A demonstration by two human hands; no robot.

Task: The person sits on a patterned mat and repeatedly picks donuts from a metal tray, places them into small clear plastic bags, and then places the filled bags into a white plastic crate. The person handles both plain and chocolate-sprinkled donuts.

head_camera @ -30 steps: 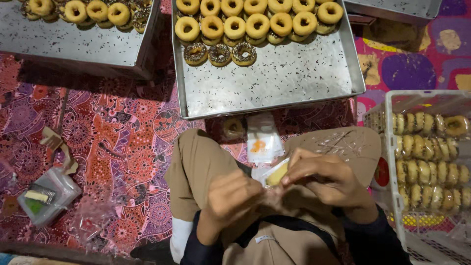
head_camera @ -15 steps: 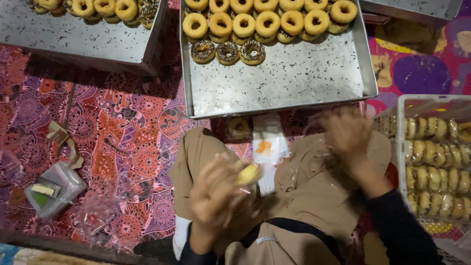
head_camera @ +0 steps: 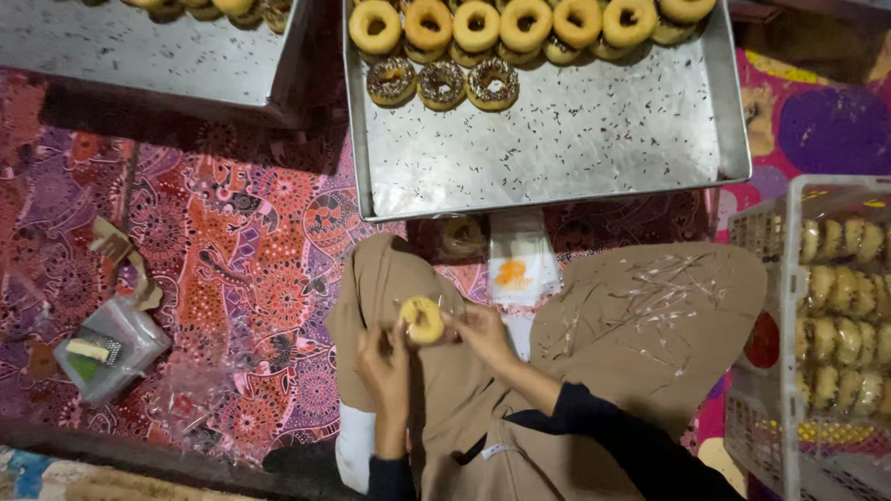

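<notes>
Both hands hold one pale ring doughnut point(head_camera: 422, 320) over the lap; the left hand point(head_camera: 388, 364) has its grip clamped on the lower edge, the right hand point(head_camera: 483, 332) pinches its side; seemingly the wrapping step, calling for a clear wrapper point(head_camera: 522, 267) lying just beyond the knees

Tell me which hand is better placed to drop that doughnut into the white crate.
Probably the right hand: it already pinches the doughnut and sits on the side nearer the white crate. The left hand is farther away.
</notes>
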